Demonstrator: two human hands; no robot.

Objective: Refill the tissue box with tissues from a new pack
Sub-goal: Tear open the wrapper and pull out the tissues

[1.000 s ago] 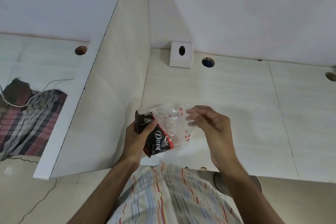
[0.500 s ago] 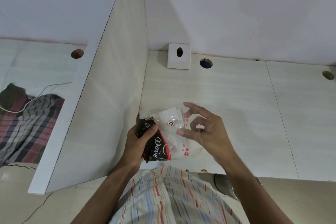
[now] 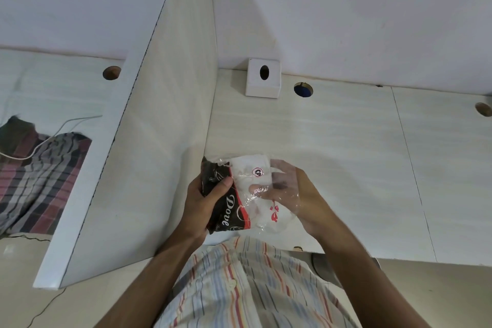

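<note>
- Landmark: the white tissue box (image 3: 263, 81), one only, standing at the back of the desk (image 3: 346, 168) against the wall, its dark oval slot facing up and no tissue showing in it.
- Tissue pack (image 3: 241, 194): one, held in the air well in front of the box and close to the person's chest; dark "Dove" printed half on the left, clear film with red hearts on the right, white tissues visible through the film.
- Left hand (image 3: 203, 204): fingers wrapped round the dark half of the pack, thumb pressed flat on its front.
- Right hand (image 3: 295, 197): half a second ago it was pinching at the film from in front with fingers spread; now it lies against the clear end, its fingers seen through loose film, curled narrow on the wrapper. Whether they are inside the opening or behind it cannot be told.
- Meaning, as a judgement: the step in hand is opening the wrapper, which is loose but not off; no tissue is out, and the refill itself has not begun.
- Other counts: two hands; one upright partition (image 3: 149, 157) left of the box; four round cable holes, one (image 3: 303, 89) just right of the box.
- One striped cloth (image 3: 34, 176) lies beyond the partition, far left of the box.
</note>
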